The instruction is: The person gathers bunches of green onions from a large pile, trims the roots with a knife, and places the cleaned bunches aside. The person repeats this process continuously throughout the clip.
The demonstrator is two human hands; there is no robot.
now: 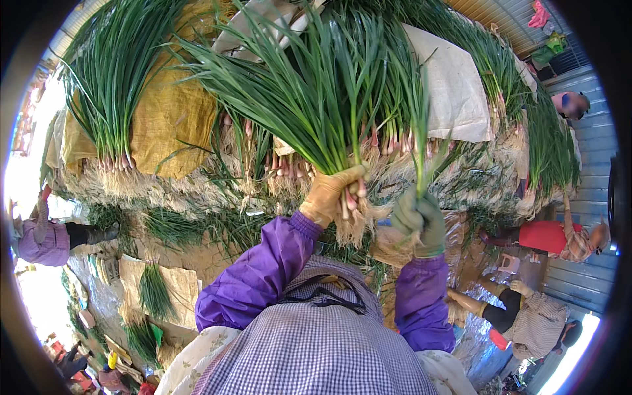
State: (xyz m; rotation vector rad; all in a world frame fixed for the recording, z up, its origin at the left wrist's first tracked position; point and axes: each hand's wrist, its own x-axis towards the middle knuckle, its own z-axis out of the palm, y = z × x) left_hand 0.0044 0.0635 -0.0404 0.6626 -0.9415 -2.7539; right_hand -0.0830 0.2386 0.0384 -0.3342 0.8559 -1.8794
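Note:
In a tan glove, my left hand (pixel 335 190) grips a bunch of green garlic plants (pixel 316 118) just above their pinkish bulbs. The long leaves fan up and to the left, and pale roots hang below the fist. My right hand (pixel 418 219), in a green glove, is closed around a single green garlic stalk (pixel 421 148), slightly blurred; its bulb end is hidden by the fingers. Behind both hands, more green garlic (pixel 395 108) lies on the heap with bulbs and roots facing me.
A neat bunch of garlic plants (pixel 116 98) rests on a yellow woven sack (pixel 173 123) at left. A white sack (pixel 449 84) covers part of the heap. Cut leaves (pixel 173 227) litter the floor. Other people stand at left and right, one wearing a red apron (pixel 543 241). A small stool (pixel 508 263) is at right.

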